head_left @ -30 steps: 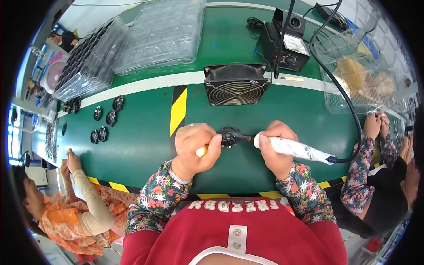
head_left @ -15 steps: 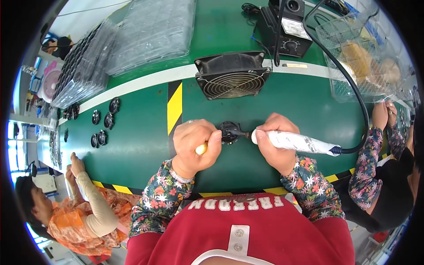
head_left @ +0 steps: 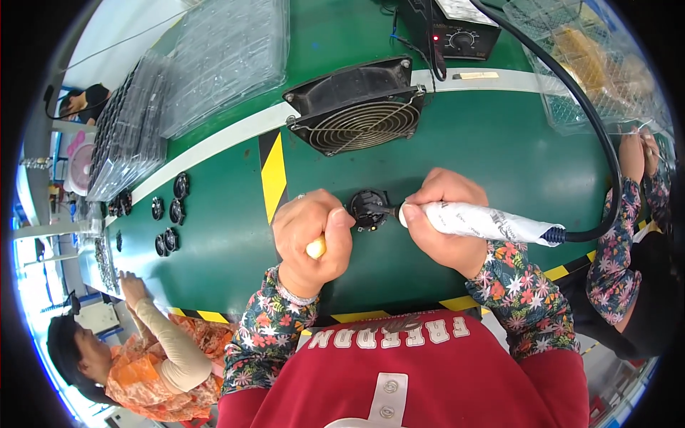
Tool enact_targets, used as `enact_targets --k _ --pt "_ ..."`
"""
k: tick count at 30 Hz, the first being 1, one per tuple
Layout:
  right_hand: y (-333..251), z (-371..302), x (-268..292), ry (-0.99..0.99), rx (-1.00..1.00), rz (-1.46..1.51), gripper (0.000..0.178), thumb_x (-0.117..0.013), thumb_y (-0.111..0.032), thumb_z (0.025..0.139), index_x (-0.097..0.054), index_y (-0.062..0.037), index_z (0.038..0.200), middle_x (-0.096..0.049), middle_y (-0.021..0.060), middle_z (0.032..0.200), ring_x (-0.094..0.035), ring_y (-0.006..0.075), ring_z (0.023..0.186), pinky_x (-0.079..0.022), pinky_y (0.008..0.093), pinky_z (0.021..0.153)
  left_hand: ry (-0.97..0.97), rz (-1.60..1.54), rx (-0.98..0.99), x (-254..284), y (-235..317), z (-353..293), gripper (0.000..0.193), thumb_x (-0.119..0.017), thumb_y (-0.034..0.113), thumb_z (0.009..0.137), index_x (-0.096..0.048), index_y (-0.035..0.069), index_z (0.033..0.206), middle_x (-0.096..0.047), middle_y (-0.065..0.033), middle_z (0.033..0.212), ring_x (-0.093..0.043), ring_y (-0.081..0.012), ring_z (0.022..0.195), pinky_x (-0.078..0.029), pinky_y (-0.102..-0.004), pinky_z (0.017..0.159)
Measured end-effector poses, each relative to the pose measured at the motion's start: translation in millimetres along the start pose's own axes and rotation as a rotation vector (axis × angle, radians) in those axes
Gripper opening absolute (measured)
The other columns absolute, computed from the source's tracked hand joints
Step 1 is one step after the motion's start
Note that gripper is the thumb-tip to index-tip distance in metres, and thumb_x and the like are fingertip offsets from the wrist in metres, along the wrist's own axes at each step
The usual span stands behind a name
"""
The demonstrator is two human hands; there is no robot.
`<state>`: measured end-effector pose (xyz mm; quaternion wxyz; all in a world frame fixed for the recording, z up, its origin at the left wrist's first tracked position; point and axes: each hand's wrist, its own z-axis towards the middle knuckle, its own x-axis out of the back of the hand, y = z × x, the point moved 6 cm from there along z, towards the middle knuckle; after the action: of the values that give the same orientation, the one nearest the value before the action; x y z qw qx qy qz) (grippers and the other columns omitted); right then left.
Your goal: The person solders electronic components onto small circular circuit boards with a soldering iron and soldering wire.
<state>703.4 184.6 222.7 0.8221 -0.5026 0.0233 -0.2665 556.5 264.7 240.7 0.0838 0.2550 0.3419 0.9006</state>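
Observation:
A small round black part (head_left: 369, 208) with a circuit face lies on the green bench in front of me. My right hand (head_left: 444, 221) is closed round a soldering iron (head_left: 485, 222), its handle wrapped in white and its cord leading off to the right. The iron's tip is over the part's face; whether it touches cannot be made out. Just left of the part, my left hand (head_left: 312, 235) is closed in a fist round a tool with a rounded yellow end (head_left: 315, 247). The rest of that tool is hidden by my fingers.
A black fan (head_left: 357, 107) stands beyond the part, with a soldering station (head_left: 460, 36) behind it. Several black round parts (head_left: 176, 210) lie to the left. Stacked clear trays (head_left: 228, 64) and a clear basket (head_left: 556, 107) flank the bench. Co-workers (head_left: 153, 357) sit on both sides.
My view has tilted and shifted a little, so the bench things sit differently in it. Both hands keep their grips, and the iron's tip stays over the part.

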Motion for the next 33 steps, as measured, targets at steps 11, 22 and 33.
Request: enact_targets --k 11,22,33 --pt "-1.0 1.3 -2.7 -0.005 0.002 -0.043 0.013 -0.065 -0.002 0.068 -0.052 -0.0043 0.070 -0.051 0.0061 0.059 -0.050 0.0190 0.050 -0.039 0.0295 0.047 -0.055 0.014 0.017 2.4 1.1 0.8 0.026 -0.047 0.005 0.084 -0.043 0.001 0.058 -0.056 -0.0109 0.054 -0.050 -0.0166 0.045 -0.038 -0.0260 0.042" --pt "-4.6 1.4 -5.2 -0.052 0.177 -0.069 0.013 -0.065 -0.005 0.066 -0.052 -0.0068 0.066 -0.052 0.0053 0.057 -0.047 0.0193 0.045 -0.036 0.0293 0.043 0.018 -0.035 0.014 1.1 -5.2 1.4 0.024 -0.056 -0.001 0.074 -0.041 0.006 0.057 -0.050 -0.0075 0.053 -0.043 -0.0197 0.039 -0.031 -0.0287 0.038" --pt "-8.4 2.0 -7.8 -0.070 0.189 -0.104 0.013 -0.065 -0.006 0.067 -0.051 -0.0068 0.066 -0.051 0.0052 0.055 -0.046 0.0199 0.045 -0.035 0.0296 0.043 0.013 -0.051 0.014 1.8 -3.7 4.9 0.026 -0.056 -0.002 0.074 -0.039 0.005 0.056 -0.049 -0.0075 0.052 -0.043 -0.0200 0.039 -0.031 -0.0288 0.038"
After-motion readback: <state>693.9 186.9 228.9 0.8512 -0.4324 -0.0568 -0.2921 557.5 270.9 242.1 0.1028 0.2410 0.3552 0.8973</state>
